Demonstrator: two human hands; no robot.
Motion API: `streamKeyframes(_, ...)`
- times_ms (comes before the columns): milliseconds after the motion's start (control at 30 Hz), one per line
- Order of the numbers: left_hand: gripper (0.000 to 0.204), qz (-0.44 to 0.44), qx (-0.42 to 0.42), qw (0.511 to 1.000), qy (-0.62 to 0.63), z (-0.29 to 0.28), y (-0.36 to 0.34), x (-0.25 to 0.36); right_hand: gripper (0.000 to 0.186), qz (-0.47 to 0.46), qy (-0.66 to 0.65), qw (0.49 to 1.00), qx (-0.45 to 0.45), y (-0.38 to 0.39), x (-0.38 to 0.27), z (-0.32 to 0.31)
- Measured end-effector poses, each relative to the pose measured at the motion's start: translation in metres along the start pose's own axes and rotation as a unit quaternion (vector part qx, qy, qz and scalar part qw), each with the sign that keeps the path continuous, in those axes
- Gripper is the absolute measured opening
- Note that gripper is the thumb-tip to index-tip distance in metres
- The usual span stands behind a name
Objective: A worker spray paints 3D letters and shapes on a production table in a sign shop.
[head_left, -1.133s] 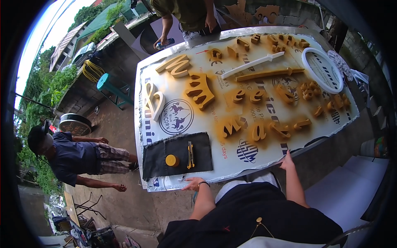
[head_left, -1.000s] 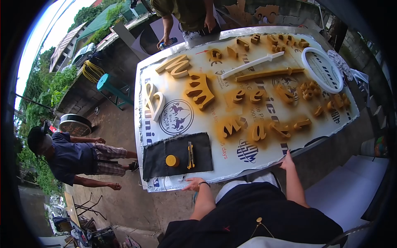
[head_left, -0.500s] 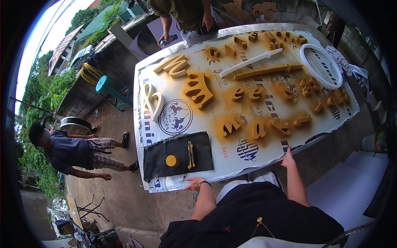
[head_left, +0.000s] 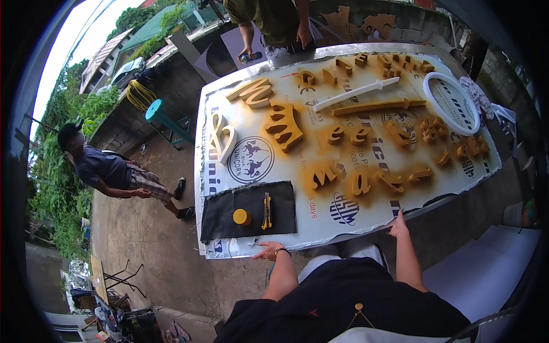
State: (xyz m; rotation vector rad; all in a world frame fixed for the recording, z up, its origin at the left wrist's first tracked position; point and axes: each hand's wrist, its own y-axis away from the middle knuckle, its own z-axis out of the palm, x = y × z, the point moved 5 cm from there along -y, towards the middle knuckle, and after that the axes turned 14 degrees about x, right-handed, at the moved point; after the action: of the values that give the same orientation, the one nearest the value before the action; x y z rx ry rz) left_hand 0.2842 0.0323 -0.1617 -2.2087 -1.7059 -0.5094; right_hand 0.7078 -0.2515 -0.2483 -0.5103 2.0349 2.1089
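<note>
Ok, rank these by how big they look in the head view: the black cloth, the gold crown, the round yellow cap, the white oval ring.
1. black cloth
2. white oval ring and gold crown, too alike to rank, and the ring lies farther off
3. round yellow cap

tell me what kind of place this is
Likely an outdoor sign-making yard: gold-painted cut-out letters and a gold crown shape lie on a big printed sheet, with a concrete wall and trees beside it.

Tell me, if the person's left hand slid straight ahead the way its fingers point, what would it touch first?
Probably the black cloth just beyond the left hand, which rests at the table's near edge. On that cloth, the yellow utility knife lies roughly in line, though exact direction is hard to judge.
</note>
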Motion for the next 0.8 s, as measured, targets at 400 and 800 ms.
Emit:
streamKeyframes(400,0.066,0.089,-0.162,0.943,0.276,0.02,-0.031,-0.043,0.086,0.035,-0.076,0.995,0.052,0.024,0.028,-0.048)
streamKeyframes(800,0.074,0.234,-0.331,0.879,-0.25,-0.015,-0.089,-0.355,0.081,0.077,-0.161,0.948,0.262,0.021,0.209,-0.381)
